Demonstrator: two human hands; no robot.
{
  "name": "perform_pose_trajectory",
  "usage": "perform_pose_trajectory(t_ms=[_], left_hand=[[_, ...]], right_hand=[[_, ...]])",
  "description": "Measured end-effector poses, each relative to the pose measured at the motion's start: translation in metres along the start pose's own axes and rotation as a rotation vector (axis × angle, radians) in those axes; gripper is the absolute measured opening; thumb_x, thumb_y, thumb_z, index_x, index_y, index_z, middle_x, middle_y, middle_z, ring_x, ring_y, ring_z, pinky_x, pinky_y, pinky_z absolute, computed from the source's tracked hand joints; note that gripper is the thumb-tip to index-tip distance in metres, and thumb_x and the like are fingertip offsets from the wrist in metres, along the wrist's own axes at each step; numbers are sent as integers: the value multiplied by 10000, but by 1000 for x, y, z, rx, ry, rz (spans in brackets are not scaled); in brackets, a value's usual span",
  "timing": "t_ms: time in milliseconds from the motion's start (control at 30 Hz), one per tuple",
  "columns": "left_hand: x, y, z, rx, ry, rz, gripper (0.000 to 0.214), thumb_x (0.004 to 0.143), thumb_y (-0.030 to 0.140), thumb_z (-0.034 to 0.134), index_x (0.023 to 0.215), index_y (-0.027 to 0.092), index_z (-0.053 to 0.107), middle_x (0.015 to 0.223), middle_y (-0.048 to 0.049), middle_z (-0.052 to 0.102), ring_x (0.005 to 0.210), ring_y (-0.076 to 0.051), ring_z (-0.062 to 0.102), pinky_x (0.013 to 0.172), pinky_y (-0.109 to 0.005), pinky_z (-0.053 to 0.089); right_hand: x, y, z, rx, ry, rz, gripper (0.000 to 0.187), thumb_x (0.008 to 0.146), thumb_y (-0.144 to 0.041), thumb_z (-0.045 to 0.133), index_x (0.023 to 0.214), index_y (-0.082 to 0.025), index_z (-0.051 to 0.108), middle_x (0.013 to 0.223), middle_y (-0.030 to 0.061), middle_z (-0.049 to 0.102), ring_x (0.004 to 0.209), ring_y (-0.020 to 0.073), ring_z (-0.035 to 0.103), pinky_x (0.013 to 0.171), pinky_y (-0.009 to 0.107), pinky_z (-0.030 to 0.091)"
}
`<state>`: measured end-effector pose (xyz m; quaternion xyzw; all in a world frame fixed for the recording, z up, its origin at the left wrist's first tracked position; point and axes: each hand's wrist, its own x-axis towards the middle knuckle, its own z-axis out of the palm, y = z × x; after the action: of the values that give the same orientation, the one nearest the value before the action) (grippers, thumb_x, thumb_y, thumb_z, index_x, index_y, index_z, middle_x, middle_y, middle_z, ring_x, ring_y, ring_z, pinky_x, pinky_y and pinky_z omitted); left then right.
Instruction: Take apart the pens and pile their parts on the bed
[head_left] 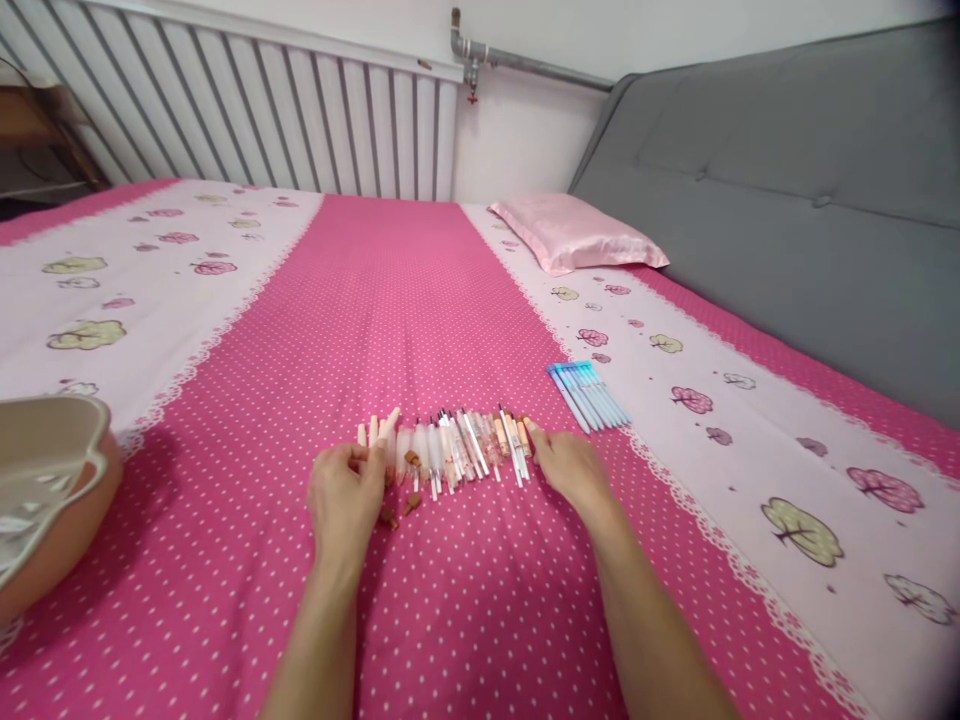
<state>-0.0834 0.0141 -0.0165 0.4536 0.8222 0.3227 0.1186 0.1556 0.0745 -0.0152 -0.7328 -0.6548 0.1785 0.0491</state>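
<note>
Below frame centre, left hand [345,497] and right hand [571,466] flank slim pink-and-white plastic pens [451,450], whether gripping I cannot tell.

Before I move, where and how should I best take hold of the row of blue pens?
Probably across the middle of the row of blue pens, pinching its two long outer sides, coming from above with the right grip, the nearer one. The pens lie flat, side by side, so squeezing inward should keep them together; whether anything binds them is unclear.
</note>
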Motion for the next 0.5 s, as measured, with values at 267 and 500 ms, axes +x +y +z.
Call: perform_pose_trajectory(t_ms=[267,500], left_hand=[[2,0,-3,54,87,-106,353,795,443,381,607,185,531,589,-48,556,545,-186,491,536,-283,330],[5,-4,-8,203,173,-177,384,775,492,394,701,161,573,776,-114,593,692,-254,546,596,-349,401]], right_hand=[[7,23,-7,15,457,89,467,829,-439,381,1105,-94,533,1033,192,579,981,301,519,803,370,388],[42,63,24,78,617,177,745,769,-481,471,1314,-13,273,1340,250,344,1239,337,292,992,423,226]])
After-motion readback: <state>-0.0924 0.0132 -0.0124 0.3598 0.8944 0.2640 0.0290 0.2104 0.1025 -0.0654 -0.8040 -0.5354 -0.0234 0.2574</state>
